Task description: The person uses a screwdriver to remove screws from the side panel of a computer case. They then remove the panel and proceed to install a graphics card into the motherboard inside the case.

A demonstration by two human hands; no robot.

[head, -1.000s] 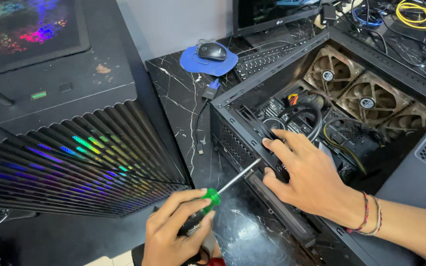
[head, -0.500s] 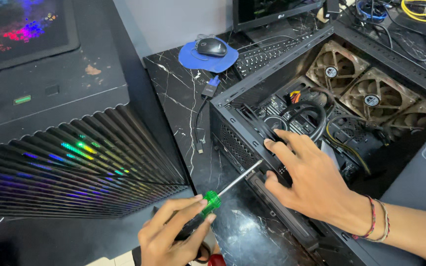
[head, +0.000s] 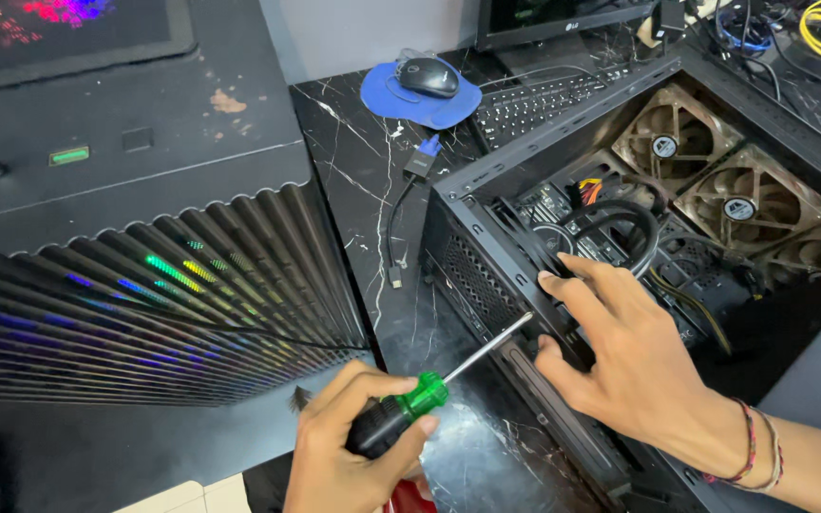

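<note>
Single head-worn view, angled steeply down and forward, close above the open computer case point(head: 658, 190) and marble desk point(head: 353, 161)

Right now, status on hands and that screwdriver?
Left hand grips screwdriver, tip at the case edge. Right hand braces inside the case rim. Black hose and cables sit just behind the fingers.
</note>
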